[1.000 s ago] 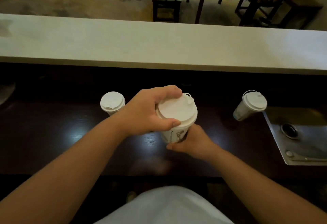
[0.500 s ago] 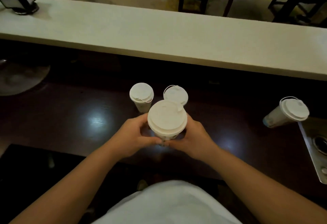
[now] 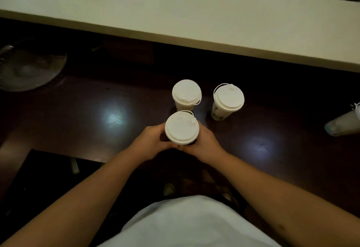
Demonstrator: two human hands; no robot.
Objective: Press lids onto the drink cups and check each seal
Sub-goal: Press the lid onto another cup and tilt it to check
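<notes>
Our forearms bare, no sleeves reaching wrists. No rings, watch or bands visible on our left hand (image 3: 153,141) or right hand (image 3: 204,143). White garment (image 3: 191,225) covers our torso, plain, unmarked.

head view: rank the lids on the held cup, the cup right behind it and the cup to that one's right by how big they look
1. Held cup's lid, largest, though it sits nearest the camera.
2 and 3. Right cup's lid and the lid of the cup behind look alike, so I won't rank them. All three may be equal in true size.

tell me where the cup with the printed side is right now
In the head view it stands right of centre on the dark counter: the printed cup, beside another lidded cup.
</notes>
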